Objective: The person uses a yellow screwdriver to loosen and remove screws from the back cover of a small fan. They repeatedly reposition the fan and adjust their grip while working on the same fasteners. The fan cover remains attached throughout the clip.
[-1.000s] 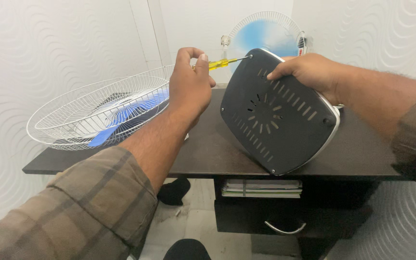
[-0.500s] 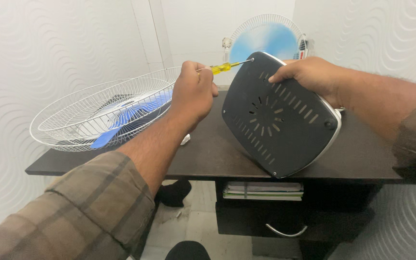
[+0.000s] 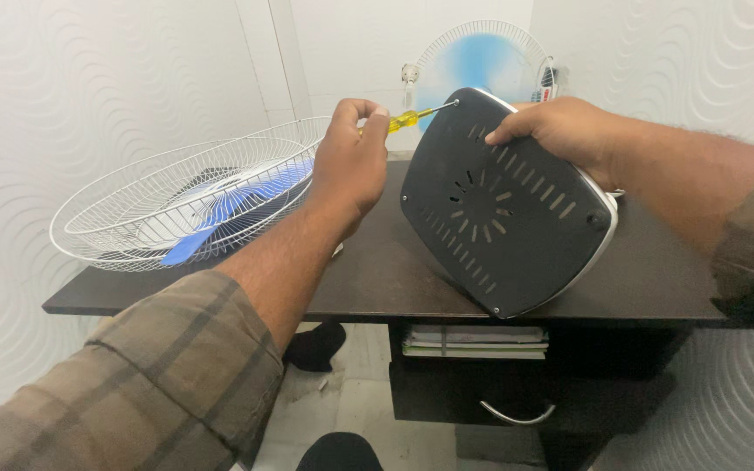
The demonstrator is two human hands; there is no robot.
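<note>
Your left hand (image 3: 351,161) is curled tight around the yellow handle of a screwdriver (image 3: 412,116). Its long axis runs almost level, rising slightly from handle to tip, and the tip points toward three o'clock, meeting the top corner of the black fan base (image 3: 503,205). Your right hand (image 3: 565,131) is folded over that base's upper edge, fingers on the vented underside, thumb hidden behind. The base stands tilted on its lower edge on the dark table (image 3: 377,270), vented face toward you, at about three o'clock from the left hand.

At nine o'clock from the left hand, a white wire fan guard (image 3: 146,196) lies open side up on the table like a bowl, with blue fan blades (image 3: 224,209) resting inside it. At twelve o'clock, behind the base, a second wire guard (image 3: 482,57) stands upright with blue showing through it.

Under the table, a shelf holds a stack of books (image 3: 473,340).
</note>
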